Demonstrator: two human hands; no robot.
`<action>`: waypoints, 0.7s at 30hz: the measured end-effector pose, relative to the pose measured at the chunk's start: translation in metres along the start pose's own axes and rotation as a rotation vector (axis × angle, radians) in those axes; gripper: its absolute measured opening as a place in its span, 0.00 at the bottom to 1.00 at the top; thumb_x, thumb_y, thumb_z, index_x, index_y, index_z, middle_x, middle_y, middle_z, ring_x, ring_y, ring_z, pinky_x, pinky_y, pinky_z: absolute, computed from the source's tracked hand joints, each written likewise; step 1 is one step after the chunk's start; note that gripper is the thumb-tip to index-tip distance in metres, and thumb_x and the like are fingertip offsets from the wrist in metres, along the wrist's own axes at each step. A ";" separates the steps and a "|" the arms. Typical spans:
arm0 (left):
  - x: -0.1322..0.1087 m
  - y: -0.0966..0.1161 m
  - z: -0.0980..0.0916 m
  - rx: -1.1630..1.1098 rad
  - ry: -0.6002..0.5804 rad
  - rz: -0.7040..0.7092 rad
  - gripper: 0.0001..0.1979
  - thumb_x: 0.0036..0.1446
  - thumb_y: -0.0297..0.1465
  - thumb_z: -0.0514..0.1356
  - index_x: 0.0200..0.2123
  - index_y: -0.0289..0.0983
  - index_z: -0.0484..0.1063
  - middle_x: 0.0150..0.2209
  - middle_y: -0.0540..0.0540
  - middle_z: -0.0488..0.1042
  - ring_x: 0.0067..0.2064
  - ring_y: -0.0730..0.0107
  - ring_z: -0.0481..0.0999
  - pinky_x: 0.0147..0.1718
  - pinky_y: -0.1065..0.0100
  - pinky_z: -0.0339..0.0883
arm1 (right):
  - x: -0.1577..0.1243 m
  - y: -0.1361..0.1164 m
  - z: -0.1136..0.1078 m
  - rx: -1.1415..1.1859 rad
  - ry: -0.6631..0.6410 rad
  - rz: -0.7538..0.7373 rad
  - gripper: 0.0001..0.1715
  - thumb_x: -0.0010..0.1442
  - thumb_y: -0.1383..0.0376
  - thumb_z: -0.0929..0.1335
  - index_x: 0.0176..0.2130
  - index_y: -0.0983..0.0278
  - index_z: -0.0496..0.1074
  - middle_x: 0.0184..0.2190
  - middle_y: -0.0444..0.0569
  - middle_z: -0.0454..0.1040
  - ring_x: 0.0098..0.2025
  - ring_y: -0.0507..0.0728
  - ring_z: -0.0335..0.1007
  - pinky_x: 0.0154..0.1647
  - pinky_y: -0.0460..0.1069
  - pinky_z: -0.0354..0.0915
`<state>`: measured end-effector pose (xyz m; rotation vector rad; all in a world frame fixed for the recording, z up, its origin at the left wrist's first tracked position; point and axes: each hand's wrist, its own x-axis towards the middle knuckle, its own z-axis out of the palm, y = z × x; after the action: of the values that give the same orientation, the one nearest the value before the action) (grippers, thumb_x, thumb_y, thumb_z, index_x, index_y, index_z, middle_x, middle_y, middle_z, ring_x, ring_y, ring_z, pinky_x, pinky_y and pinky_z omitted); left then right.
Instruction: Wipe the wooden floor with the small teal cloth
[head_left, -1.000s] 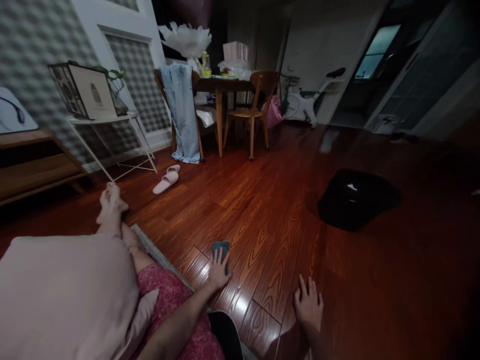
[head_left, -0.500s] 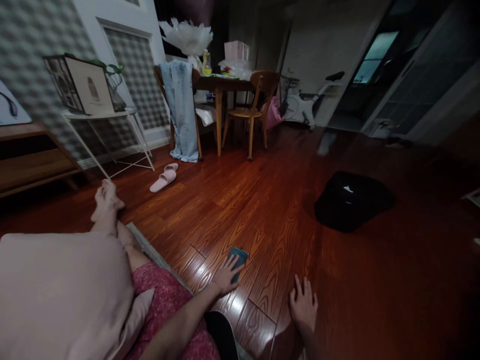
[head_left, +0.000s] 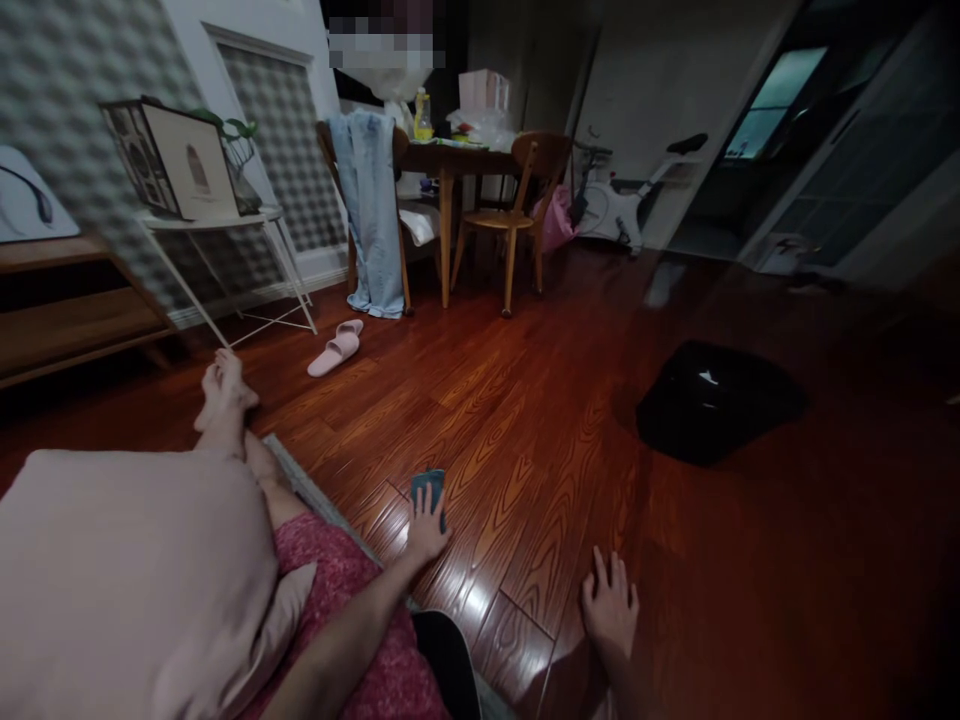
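Observation:
A folded teal cloth [head_left: 426, 479] lies on the wooden floor [head_left: 510, 430]. My left hand [head_left: 427, 528] rests flat on top of it with the fingers spread, covering the cloth's near part. My right hand [head_left: 611, 602] is open, its palm down against the floor to the right, fingers apart, with nothing in it. My left forearm passes over my lap in red patterned clothing [head_left: 315, 560]. On the left, a pale pink cushion [head_left: 142, 560] lies over my legs.
A black bag-like object [head_left: 720, 410] sits on the floor to the right. Pink slippers [head_left: 334, 352] lie ahead on the left, near a white side table [head_left: 217, 225]. Farther back stand a dining table [head_left: 450, 155], wooden chairs [head_left: 517, 200] and an exercise bike [head_left: 622, 200].
My left hand has slid the teal cloth to the left and slightly forward across the floor. My right hand stays in about the same place. The view has shifted slightly.

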<state>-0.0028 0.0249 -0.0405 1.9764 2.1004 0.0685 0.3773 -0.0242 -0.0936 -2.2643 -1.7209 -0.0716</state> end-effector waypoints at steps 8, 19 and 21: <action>-0.028 0.062 0.034 -0.092 -0.248 0.687 0.43 0.62 0.47 0.60 0.74 0.48 0.42 0.75 0.42 0.29 0.73 0.40 0.34 0.67 0.36 0.38 | 0.000 0.004 0.003 0.020 -0.010 -0.004 0.38 0.65 0.57 0.50 0.69 0.61 0.57 0.70 0.57 0.56 0.73 0.61 0.45 0.69 0.64 0.46; 0.012 0.000 0.000 -0.038 -0.091 0.115 0.39 0.62 0.40 0.60 0.73 0.45 0.49 0.75 0.42 0.40 0.74 0.45 0.38 0.68 0.44 0.41 | 0.000 0.000 -0.001 0.019 -0.001 0.000 0.39 0.65 0.57 0.49 0.68 0.64 0.60 0.70 0.58 0.56 0.73 0.61 0.45 0.70 0.63 0.45; 0.014 -0.018 -0.004 -0.010 -0.004 -0.101 0.36 0.65 0.39 0.56 0.73 0.42 0.50 0.74 0.39 0.42 0.73 0.43 0.40 0.68 0.43 0.42 | 0.000 0.000 0.000 0.020 -0.002 0.002 0.39 0.65 0.57 0.49 0.69 0.63 0.59 0.70 0.58 0.56 0.73 0.61 0.44 0.70 0.63 0.46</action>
<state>-0.0216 0.0382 -0.0423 1.8594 2.1888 0.0559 0.3777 -0.0239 -0.0936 -2.2521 -1.7126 -0.0511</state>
